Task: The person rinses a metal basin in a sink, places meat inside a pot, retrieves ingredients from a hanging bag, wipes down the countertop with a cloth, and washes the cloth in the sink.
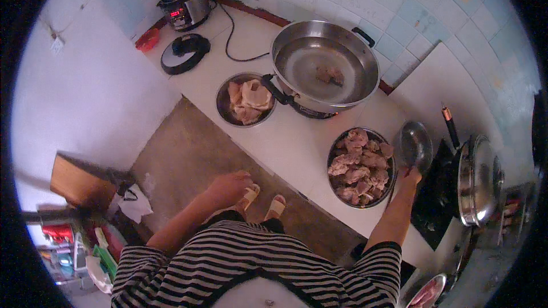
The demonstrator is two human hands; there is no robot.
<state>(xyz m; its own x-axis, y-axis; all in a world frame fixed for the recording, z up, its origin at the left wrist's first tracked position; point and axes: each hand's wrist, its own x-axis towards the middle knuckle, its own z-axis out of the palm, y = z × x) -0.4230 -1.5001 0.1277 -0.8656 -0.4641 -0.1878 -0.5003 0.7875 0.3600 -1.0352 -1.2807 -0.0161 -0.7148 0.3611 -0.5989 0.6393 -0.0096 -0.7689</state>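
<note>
My right hand is closed at the near end of a round, shiny metal scoop, just right of a metal bowl of meat chunks. The browned, greyish meat chunks fill that bowl. My left hand hangs over the floor in front of my body, fingers loosely bent, with nothing seen in it. A wide steel pot with black handles stands on a cooker farther back. Liquid and a small clump of brownish bits show inside. Left of the pot, a smaller metal bowl holds pale raw meat pieces.
An electric pressure cooker stands in the back corner, its lid lying beside it. A power cord crosses the white counter. At right are a large metal lid and a black-handled utensil. A wooden board leans at left.
</note>
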